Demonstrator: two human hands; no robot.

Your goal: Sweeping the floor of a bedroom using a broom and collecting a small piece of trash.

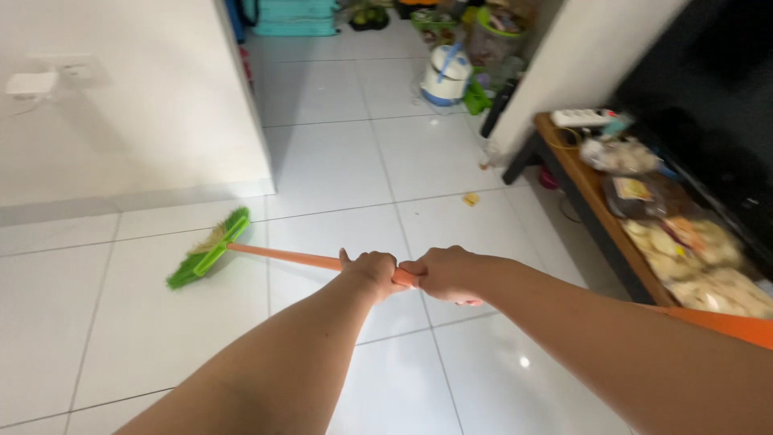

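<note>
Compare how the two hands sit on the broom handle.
The left hand grips the orange broom handle farther down, nearer the green broom head; the right hand grips just behind it. The left hand shows its back and thumb; the right hand shows its knuckles. Both are closed around the handle, almost touching.

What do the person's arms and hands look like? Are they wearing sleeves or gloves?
Both arms are bare from as far up as the picture shows down to the fingers. No sleeves show, and there are no gloves. The left hand and the right hand have no rings, watch or bracelet that I can see. Each hand is curled into a rounded fist, so the knuckles show on top.
</note>
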